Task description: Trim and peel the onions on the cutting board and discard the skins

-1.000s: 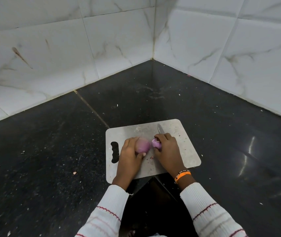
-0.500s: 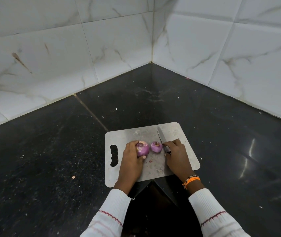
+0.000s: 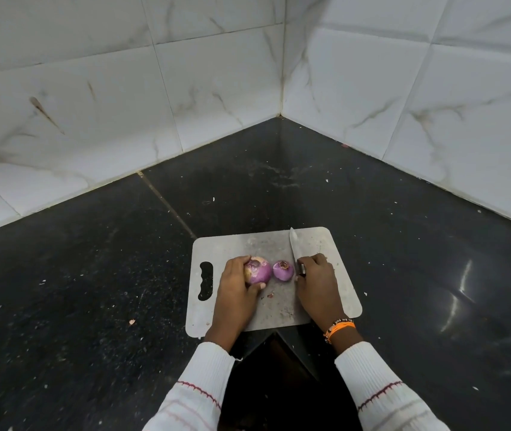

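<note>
Two purple onions lie side by side on a grey cutting board [image 3: 248, 244]. My left hand [image 3: 235, 287] grips the larger onion [image 3: 259, 270] from the left and below. The smaller onion [image 3: 283, 270] sits free just to its right, cut end facing up. My right hand [image 3: 316, 281] holds a knife [image 3: 293, 248] by its handle, with the blade flat on the board and pointing away from me, right beside the smaller onion. A small scrap of skin [image 3: 269, 295] lies on the board between my hands.
The board rests on a black stone counter [image 3: 92, 275] in a corner, with white marble-patterned tiled walls [image 3: 185, 88] behind on both sides. Small crumbs and flecks dot the counter. The counter's inner front corner [image 3: 274, 334] is just under the board's near edge.
My right hand has moved away to the right with the knife, baring the smaller onion. The blade now lies on the board. My left hand still holds the larger onion.
</note>
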{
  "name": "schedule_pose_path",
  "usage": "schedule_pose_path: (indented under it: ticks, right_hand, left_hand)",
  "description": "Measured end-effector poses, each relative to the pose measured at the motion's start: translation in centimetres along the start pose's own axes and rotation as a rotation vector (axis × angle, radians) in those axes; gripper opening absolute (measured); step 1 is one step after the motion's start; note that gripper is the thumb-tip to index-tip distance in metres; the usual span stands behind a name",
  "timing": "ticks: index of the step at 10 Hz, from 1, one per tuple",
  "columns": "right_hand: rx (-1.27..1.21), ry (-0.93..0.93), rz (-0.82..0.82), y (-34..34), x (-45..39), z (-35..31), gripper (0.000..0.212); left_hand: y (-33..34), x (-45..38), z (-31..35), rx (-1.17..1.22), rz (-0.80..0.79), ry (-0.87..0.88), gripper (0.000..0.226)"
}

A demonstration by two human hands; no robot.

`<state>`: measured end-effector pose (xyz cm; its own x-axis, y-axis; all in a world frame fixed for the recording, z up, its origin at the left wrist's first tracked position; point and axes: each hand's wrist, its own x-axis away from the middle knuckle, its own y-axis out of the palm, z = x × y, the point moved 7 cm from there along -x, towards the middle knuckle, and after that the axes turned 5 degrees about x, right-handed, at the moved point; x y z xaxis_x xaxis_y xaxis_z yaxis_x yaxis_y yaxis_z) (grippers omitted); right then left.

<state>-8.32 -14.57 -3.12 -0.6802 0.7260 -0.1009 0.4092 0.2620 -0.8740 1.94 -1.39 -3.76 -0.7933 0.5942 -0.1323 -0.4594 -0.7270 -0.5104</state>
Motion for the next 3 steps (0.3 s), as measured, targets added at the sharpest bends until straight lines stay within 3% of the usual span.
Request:
schedule_pose_path:
  ticks: [3]
  right_hand:
    - [-0.095, -0.062, 0.032, -1.5, -0.8, -0.8, 0.031]
  left_hand:
    - [-0.5, -0.6, 0.6, 0.023, 0.001, -0.043, 0.051]
